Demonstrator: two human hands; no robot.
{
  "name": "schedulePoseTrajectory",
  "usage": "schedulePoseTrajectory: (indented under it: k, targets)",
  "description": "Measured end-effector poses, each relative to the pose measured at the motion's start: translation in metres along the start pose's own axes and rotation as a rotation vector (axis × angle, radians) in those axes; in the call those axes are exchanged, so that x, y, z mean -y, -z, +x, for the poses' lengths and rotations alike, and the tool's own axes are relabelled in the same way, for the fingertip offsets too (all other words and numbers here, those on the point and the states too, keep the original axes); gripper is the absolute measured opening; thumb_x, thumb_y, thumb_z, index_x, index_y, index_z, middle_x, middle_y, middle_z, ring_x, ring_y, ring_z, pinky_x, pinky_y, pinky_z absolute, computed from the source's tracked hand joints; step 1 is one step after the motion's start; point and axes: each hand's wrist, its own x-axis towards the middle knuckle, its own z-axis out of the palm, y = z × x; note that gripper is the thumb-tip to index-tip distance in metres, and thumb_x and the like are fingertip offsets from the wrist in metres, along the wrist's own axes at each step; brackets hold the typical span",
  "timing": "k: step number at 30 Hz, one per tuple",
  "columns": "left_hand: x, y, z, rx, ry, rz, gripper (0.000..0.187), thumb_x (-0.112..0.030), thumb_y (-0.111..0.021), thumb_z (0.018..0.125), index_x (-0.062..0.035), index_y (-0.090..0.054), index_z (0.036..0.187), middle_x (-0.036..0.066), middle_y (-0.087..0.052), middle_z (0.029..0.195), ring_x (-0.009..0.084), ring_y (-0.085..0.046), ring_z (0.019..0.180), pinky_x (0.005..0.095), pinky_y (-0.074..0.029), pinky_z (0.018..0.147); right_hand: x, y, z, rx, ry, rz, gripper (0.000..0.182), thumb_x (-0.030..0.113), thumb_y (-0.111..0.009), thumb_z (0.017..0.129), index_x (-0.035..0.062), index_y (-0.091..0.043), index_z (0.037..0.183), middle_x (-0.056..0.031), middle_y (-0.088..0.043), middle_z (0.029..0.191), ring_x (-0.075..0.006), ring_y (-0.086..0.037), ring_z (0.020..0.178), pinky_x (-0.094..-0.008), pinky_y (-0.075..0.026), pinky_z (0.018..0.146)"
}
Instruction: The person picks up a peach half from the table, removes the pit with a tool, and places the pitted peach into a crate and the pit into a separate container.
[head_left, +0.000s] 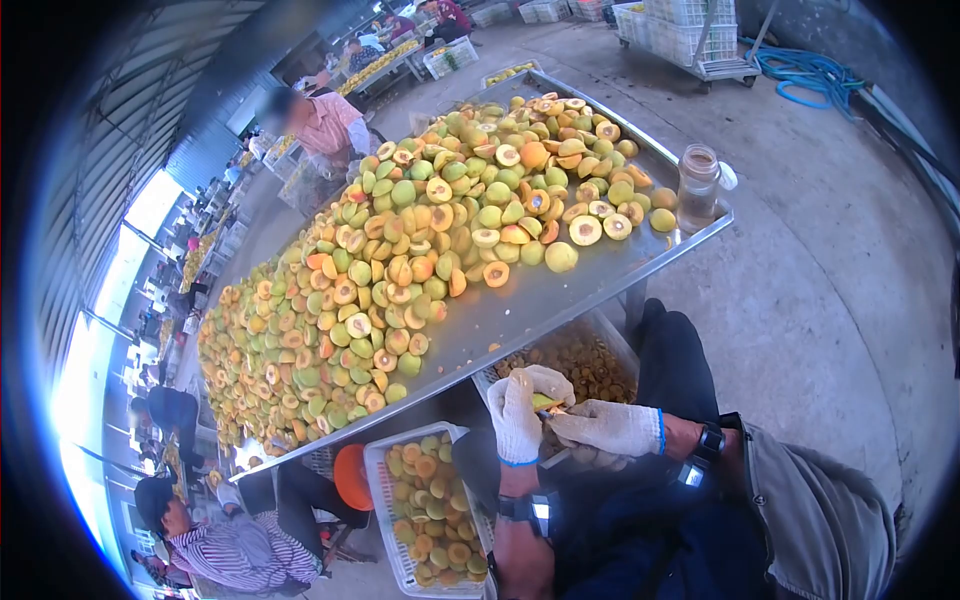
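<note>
My left hand, in a white knit glove, is closed around a green-yellow peach half. My right hand, gloved the same way, meets it with fingers pinched at the fruit's cut side. Whatever sits in the right fingers is too small to make out. Both hands hover over a white crate of brownish pits and scraps beneath the table's edge. Beyond them, a heap of halved peaches, green, yellow and orange, covers much of the metal table.
A clear jar stands at the table's right corner. Left of my legs is a white crate of peach halves, beside an orange bucket. Co-workers sit across the table and at left. A crate cart and blue hose lie behind.
</note>
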Motion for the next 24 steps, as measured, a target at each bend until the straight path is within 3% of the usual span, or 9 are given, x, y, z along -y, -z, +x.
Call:
schedulePoseTrajectory:
  k: [3,9,11,13,17,19,24]
  targets:
    - [-0.002,0.001,0.0,0.061,-0.036,0.008,0.062,-0.04,-0.045,0.112,0.0046,-0.071,0.077,0.016,-0.072,0.081,0.0231,-0.067,0.069,0.0335,-0.053,0.065,0.001,0.002,-0.002,0.084,0.007,0.07,0.046,0.057,-0.044,0.108,0.0189,-0.048,0.084,0.0083,-0.041,0.062,-0.0032,-0.035,0.044,-0.0225,-0.027,0.037]
    - [-0.001,-0.004,0.001,0.046,0.027,0.082,0.062,-0.04,-0.044,0.112,0.0044,-0.072,0.079,0.015,-0.072,0.083,0.0218,-0.068,0.071,0.0333,-0.054,0.068,-0.004,0.004,0.001,-0.054,0.048,-0.057,0.044,0.055,-0.044,0.109,0.0193,-0.049,0.085,0.0088,-0.039,0.061,-0.0021,-0.034,0.044,-0.0222,-0.026,0.037]
    - [0.001,-0.005,0.001,0.031,0.07,0.071,0.062,-0.04,-0.044,0.112,0.0043,-0.072,0.079,0.014,-0.072,0.083,0.0216,-0.068,0.073,0.0333,-0.054,0.069,-0.004,0.013,-0.002,0.124,-0.028,0.116,0.042,0.054,-0.046,0.109,0.0192,-0.049,0.084,0.0091,-0.038,0.061,-0.0015,-0.033,0.043,-0.022,-0.024,0.036]
    - [-0.001,-0.004,0.003,0.09,0.181,0.075,0.062,-0.042,-0.044,0.112,0.0041,-0.073,0.081,0.014,-0.072,0.084,0.0212,-0.069,0.075,0.0333,-0.054,0.071,-0.007,0.016,-0.001,0.155,-0.048,0.186,0.042,0.053,-0.047,0.109,0.019,-0.049,0.085,0.0093,-0.037,0.061,-0.0012,-0.031,0.043,-0.0216,-0.023,0.035]
    - [0.004,-0.01,0.001,0.122,0.143,-0.006,0.063,-0.045,-0.044,0.111,0.0043,-0.073,0.086,0.014,-0.073,0.087,0.0212,-0.069,0.076,0.0331,-0.055,0.073,-0.016,0.028,0.003,0.275,-0.071,0.383,0.043,0.054,-0.05,0.108,0.0178,-0.052,0.085,0.0089,-0.041,0.063,-0.0003,-0.035,0.042,-0.0175,-0.025,0.034]
    - [0.0,-0.022,-0.003,-0.033,0.176,-0.087,0.064,-0.047,-0.043,0.111,0.0046,-0.073,0.088,0.015,-0.074,0.091,0.0218,-0.07,0.076,0.0338,-0.056,0.074,-0.021,0.029,0.004,0.29,-0.055,0.414,0.042,0.054,-0.049,0.109,0.0177,-0.053,0.086,0.0091,-0.041,0.063,-0.0004,-0.034,0.042,-0.0173,-0.025,0.034]
    - [0.014,-0.011,-0.002,-0.079,0.236,-0.044,0.064,-0.047,-0.044,0.111,0.0052,-0.073,0.088,0.016,-0.074,0.086,0.0222,-0.07,0.072,0.0344,-0.056,0.071,-0.022,0.026,0.007,0.26,-0.012,0.372,0.045,0.056,-0.05,0.108,0.0169,-0.055,0.086,0.0097,-0.042,0.062,-0.0014,-0.035,0.042,-0.0185,-0.027,0.034]
